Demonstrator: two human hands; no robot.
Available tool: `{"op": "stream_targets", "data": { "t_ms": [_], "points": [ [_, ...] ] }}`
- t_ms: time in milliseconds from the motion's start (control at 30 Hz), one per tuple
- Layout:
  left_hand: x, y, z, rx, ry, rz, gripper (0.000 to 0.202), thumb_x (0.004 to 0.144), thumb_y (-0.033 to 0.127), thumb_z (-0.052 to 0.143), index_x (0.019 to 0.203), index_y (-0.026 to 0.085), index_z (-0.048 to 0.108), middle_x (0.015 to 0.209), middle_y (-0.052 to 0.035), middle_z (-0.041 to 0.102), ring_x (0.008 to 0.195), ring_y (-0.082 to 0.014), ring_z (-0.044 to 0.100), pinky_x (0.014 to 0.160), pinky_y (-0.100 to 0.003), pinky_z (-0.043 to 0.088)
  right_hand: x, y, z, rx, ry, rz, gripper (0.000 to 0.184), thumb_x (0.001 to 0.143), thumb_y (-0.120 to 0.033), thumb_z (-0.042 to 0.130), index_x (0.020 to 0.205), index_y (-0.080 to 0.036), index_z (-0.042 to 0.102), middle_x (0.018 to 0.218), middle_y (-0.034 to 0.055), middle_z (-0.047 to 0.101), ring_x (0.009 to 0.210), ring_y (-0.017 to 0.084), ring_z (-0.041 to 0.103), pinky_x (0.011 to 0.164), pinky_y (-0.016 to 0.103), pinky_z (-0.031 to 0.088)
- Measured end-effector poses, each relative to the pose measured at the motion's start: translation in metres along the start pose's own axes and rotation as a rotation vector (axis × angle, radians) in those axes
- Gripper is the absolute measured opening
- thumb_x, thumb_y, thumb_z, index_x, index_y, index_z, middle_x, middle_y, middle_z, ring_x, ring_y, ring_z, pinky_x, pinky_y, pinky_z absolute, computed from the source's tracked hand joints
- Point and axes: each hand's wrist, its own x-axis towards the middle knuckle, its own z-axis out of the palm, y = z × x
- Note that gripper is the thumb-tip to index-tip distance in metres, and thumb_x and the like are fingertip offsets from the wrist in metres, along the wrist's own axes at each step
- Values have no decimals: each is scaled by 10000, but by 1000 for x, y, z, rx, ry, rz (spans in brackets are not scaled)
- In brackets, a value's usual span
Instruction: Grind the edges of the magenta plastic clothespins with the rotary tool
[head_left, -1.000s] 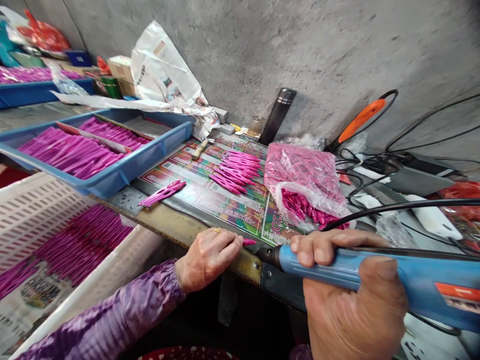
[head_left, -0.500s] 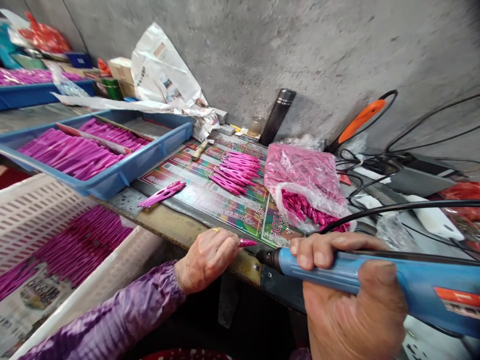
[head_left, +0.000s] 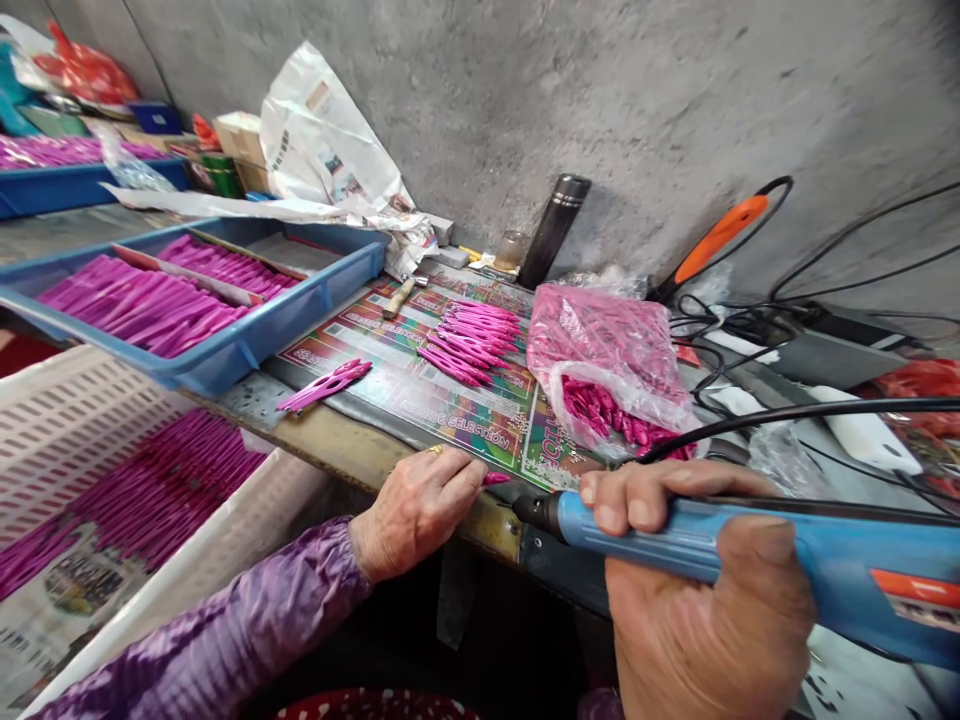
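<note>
My left hand (head_left: pixel 416 510) rests at the front edge of the bench and pinches a small magenta plastic piece (head_left: pixel 496 479) between its fingertips. My right hand (head_left: pixel 701 590) is wrapped round a blue corded hand tool (head_left: pixel 750 555), whose dark tip (head_left: pixel 529 509) points left and sits just right of the magenta piece. A clear bag of magenta pieces (head_left: pixel 611 370) lies behind the tool. A row of long magenta parts (head_left: pixel 469 345) lies on the printed mat (head_left: pixel 442 400), and a pair of them (head_left: pixel 324 386) lies near the mat's left end.
A blue tray (head_left: pixel 225 350) of magenta parts stands at the left, with a white slotted crate (head_left: pixel 75 430) of more below it. A black flask (head_left: pixel 551 230), an orange-handled tool (head_left: pixel 720 235), cables and crumpled newspaper (head_left: pixel 322 140) lie along the concrete wall.
The magenta piece in my left hand has tilted slightly and settled lower on the bench edge. The tool in my right hand has hardly moved.
</note>
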Motion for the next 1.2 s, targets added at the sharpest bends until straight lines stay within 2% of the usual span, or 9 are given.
{"op": "stream_targets", "data": {
  "t_ms": [133, 233, 333, 500, 567, 667, 800, 1000, 1200],
  "points": [
    [-1, 4, -1, -64, 6, -60, 250, 1105, 188, 449, 1008, 164, 678, 857, -55, 724, 698, -156, 647, 623, -260, 516, 0, -3, 3, -18, 6, 2, 335, 860, -537, 765, 830, -230, 635, 645, -48, 547, 616, 129, 530, 688, 331, 525],
    [-1, 13, -11, -212, 10, -213, 212, 1085, 176, 502, 1044, 161, 710, 887, -55, 741, 752, -152, 681, 678, -239, 542, -2, -8, 5, -29, -10, -12, 316, 861, -523, 764, 833, -234, 640, 653, -47, 557, 614, 133, 535, 680, 332, 521],
    [2, 25, -27, -469, -11, -495, 158, 1033, 201, 602, 1029, 167, 756, 853, -34, 741, 736, -138, 672, 670, -220, 511, -4, -14, 6, -23, -33, -23, 316, 864, -531, 767, 848, -241, 643, 658, -50, 560, 609, 130, 528, 678, 326, 516],
    [6, 43, -50, -1055, -195, -1130, 240, 918, 374, 685, 931, 145, 754, 672, 10, 631, 580, -95, 512, 528, -196, 369, -8, -18, 10, -39, -75, -21, 308, 863, -522, 784, 857, -247, 647, 659, -51, 560, 609, 130, 523, 685, 332, 517],
    [4, 48, -55, -1242, -223, -1298, 343, 833, 456, 754, 947, 133, 730, 671, 12, 629, 535, -73, 461, 486, -185, 316, -10, -18, 12, -49, -91, -22, 299, 869, -514, 777, 858, -245, 647, 661, -48, 563, 610, 134, 530, 685, 339, 519],
    [-2, 55, -57, -1357, -232, -1478, 453, 717, 510, 832, 923, 131, 694, 676, 0, 652, 488, -54, 447, 443, -176, 269, -14, -18, 16, -59, -113, -15, 300, 872, -518, 777, 862, -246, 651, 666, -45, 571, 615, 136, 537, 675, 336, 516],
    [-10, 63, -54, -1371, -196, -1604, 493, 659, 530, 858, 898, 143, 669, 653, -2, 659, 431, -57, 453, 386, -177, 233, -16, -19, 21, -66, -164, -16, 315, 875, -531, 779, 858, -242, 654, 657, -44, 565, 595, 132, 530, 650, 330, 505],
    [-14, 69, -43, -1519, -66, -1684, 496, 586, 495, 923, 791, 151, 630, 575, -6, 646, 410, -52, 454, 414, -174, 272, -17, -17, 27, -78, -227, 0, 341, 869, -548, 787, 854, -234, 654, 653, -44, 570, 582, 128, 534, 631, 325, 488],
    [-9, 67, -34, -1576, -20, -1745, 481, 520, 444, 949, 708, 136, 631, 554, -16, 635, 431, -51, 468, 428, -176, 287, -18, -14, 29, -86, -239, 5, 363, 858, -570, 790, 848, -234, 651, 641, -50, 571, 577, 127, 536, 626, 322, 479]
  ]
}}
